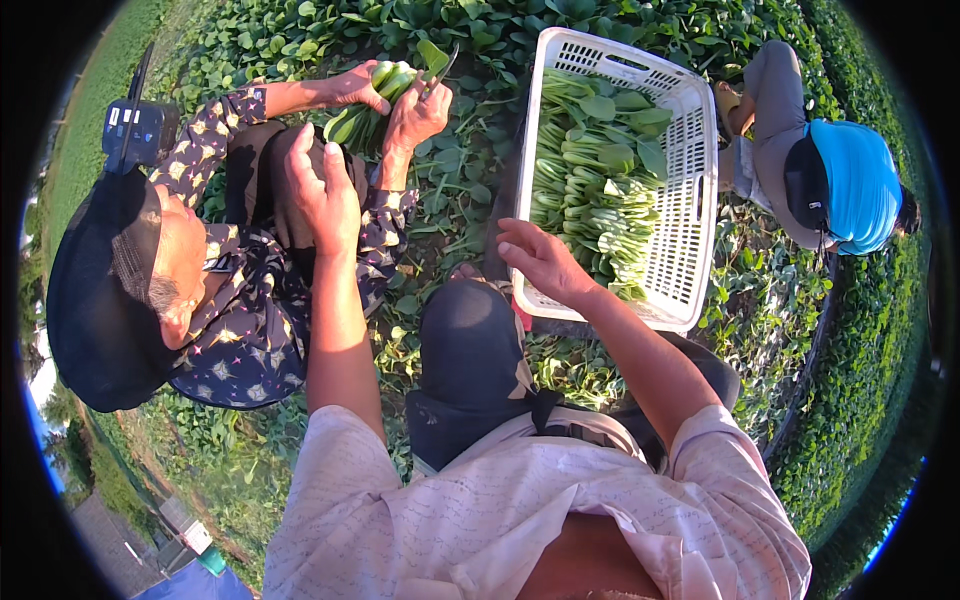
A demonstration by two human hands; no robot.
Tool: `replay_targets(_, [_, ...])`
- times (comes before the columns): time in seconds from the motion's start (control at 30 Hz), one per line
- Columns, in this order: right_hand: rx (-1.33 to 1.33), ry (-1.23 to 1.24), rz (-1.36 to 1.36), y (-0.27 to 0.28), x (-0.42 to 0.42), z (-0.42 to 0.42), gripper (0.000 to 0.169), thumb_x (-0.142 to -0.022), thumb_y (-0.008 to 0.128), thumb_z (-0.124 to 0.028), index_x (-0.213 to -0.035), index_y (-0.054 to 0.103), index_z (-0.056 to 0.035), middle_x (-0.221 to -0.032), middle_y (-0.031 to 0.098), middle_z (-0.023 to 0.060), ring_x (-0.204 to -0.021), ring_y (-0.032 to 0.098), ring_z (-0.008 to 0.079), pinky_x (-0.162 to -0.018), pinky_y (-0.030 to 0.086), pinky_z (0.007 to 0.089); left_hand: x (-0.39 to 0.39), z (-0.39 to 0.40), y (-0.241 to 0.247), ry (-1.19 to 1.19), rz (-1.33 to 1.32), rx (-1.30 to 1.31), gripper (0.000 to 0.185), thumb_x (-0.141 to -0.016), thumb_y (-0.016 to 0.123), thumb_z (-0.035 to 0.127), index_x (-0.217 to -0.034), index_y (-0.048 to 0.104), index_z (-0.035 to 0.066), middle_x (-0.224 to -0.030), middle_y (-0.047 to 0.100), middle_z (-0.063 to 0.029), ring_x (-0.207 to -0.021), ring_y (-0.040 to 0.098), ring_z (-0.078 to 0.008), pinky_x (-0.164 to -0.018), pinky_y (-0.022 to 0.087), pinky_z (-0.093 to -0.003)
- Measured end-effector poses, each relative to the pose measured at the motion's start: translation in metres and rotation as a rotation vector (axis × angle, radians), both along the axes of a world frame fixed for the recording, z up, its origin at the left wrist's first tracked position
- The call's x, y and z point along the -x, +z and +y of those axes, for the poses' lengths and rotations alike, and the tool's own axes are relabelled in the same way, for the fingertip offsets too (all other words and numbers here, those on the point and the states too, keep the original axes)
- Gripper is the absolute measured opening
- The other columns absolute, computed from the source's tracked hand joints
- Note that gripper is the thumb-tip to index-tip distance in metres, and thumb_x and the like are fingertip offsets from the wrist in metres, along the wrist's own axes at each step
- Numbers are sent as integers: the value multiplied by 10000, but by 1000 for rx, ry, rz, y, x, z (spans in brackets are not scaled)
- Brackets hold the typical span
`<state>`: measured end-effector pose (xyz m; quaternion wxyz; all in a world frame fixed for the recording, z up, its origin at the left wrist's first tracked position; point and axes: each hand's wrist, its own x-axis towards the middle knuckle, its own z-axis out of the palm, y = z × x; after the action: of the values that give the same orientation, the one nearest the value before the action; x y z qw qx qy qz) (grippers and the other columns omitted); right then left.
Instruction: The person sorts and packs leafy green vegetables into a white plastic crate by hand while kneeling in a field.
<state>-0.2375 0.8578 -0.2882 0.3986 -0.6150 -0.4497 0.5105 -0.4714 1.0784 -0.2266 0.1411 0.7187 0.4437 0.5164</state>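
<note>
My left hand (322,191) is raised with its fingers apart and nothing in it, in front of the co-worker's dark trousers. Over the near left rim of a white plastic crate (697,225), my right hand (544,259) is held with loosely bent fingers and holds nothing; whether it touches the rim I cannot tell. Leafy greens with pale green stalks (592,172) lie in rows in the crate, filling its left and middle parts. A bunch of the same greens (394,79) is between a co-worker's hands, and a curved blade (448,64) sticks up from one of them.
A co-worker in a dark cap (105,292) and patterned shirt squats close at my left. Another person in a blue top (859,187) bends down beyond the crate at the right. Low leafy plants (465,150) cover the ground between the co-worker and the crate.
</note>
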Motion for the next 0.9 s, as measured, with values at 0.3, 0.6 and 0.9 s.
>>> replay_targets(0.3, [-98,-100,140,7,12,60,865,-967,752,-448,-1552,352,47,-1428,552,305,-1316,603,338,-1072,527,412,-18,21,6,-52,369,-162,859,-858,820,362,-1505,406,-22,-1407,551,-279,-1310,526,-449,-1122,404,-534])
replay_targets(0.6, [-469,-498,158,50,23,149,1284,-837,803,-603,-1630,57,78,-1633,240,384,-1569,224,428,-1259,265,474,-43,34,17,-157,179,-185,1051,-856,806,555,-1564,323,-53,-1531,446,-311,-1404,462,-458,-1171,374,-517])
replay_targets(0.9, [-471,-442,382,81,33,175,839,-977,701,-355,-1578,217,-25,-1456,527,227,-1354,552,318,-1138,446,422,-89,-22,21,-280,-16,283,563,-1014,657,235,-1491,446,23,-1440,536,-237,-1312,559,-389,-1076,469,-480])
